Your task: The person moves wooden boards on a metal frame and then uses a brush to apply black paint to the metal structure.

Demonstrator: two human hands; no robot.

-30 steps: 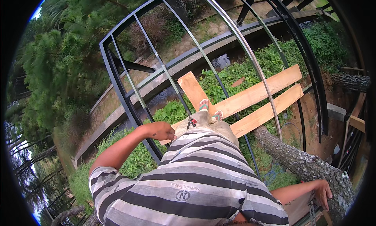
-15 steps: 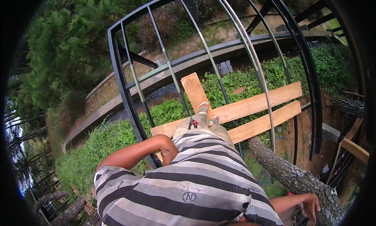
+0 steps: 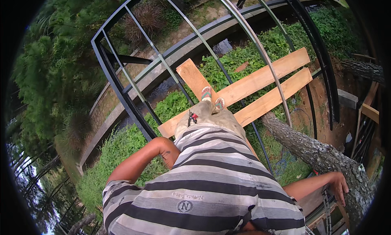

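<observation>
Where trees (image 3: 57,72) crowd the far left, a grey wall (image 3: 99,135) curves up behind the black metal frame (image 3: 110,74). Next comes the left arm (image 3: 138,159), bent at the elbow, its forearm going out of sight beside the striped shirt (image 3: 211,190); the left hand is hidden there, so I cannot tell how its fingers stand or whether they hold anything. Ahead of the shirt are tan trousers (image 3: 228,123), with a small red-and-black thing (image 3: 193,118) at the waist, its kind unclear. Two sandalled feet (image 3: 207,94) stand where a short board (image 3: 195,76) meets a long board (image 3: 264,77), and a second long board (image 3: 277,96) lies just beside that one, over leafy plants (image 3: 171,111). Farther right, a rough tree trunk (image 3: 305,147) slants down from the boards toward the lower right corner. Close to its lower part is the right hand (image 3: 339,187), wrist bent, fingers loosely parted and drooping, with nothing visible in them; I cannot tell whether they touch the bark. Beyond the trunk sits a grey block (image 3: 347,98)
</observation>
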